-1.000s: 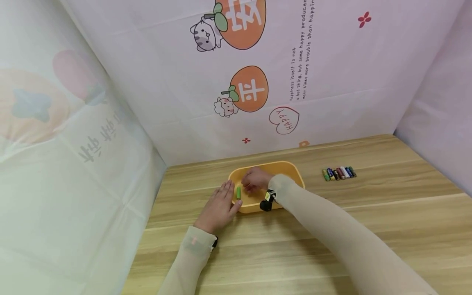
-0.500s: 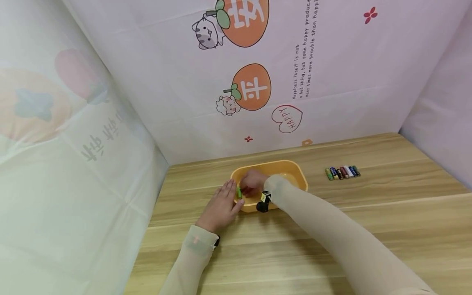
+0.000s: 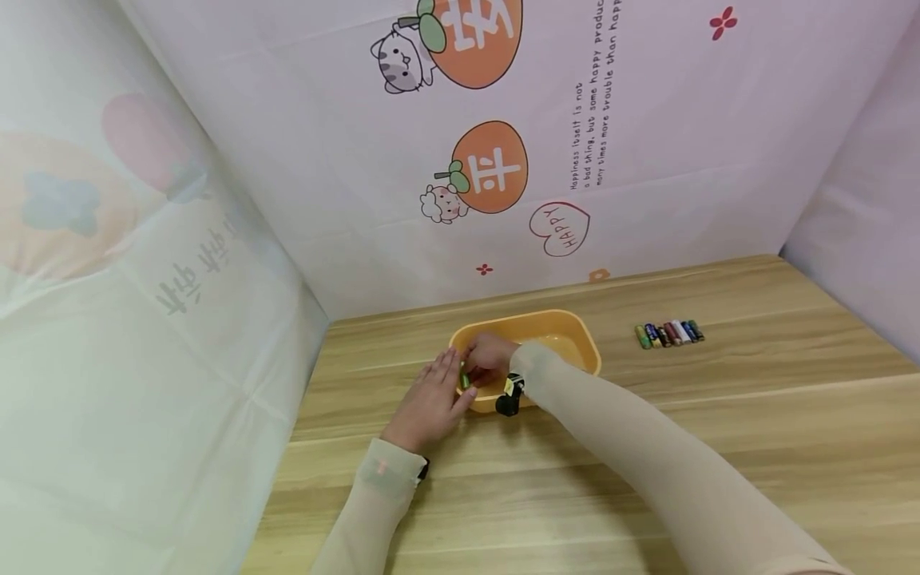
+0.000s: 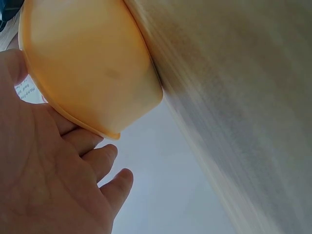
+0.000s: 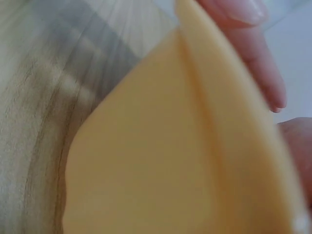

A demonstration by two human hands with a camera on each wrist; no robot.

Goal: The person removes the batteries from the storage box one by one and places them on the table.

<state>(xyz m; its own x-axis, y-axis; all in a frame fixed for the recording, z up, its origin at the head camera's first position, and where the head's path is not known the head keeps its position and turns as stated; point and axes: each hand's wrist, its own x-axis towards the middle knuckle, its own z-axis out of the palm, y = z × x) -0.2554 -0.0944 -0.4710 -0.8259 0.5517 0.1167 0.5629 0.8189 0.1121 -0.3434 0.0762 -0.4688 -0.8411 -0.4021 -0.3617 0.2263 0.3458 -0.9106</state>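
A yellow-orange plastic basin (image 3: 546,323) stands on the wooden table. My left hand (image 3: 426,407) rests along its left end, fingers extended at the rim and thumb over the front corner. In the left wrist view, fingers (image 4: 83,141) of that hand lie against the rim of the basin (image 4: 92,63). Inside the basin, my right hand (image 3: 489,353) reaches down with curled fingers at a green battery (image 3: 465,381) and pinches it near the left wall. Part of the battery is covered by the fingers. In the right wrist view, the basin wall (image 5: 141,141) hides most of the hand.
Several batteries (image 3: 668,334) of different colours lie side by side in a row on the table (image 3: 755,319), right of the basin. A printed white cloth (image 3: 647,120) hangs behind the table, with more cloth at both sides.
My right hand has moved left inside the basin to the green battery, which has shifted slightly toward the left wall. My left hand stays at the rim.
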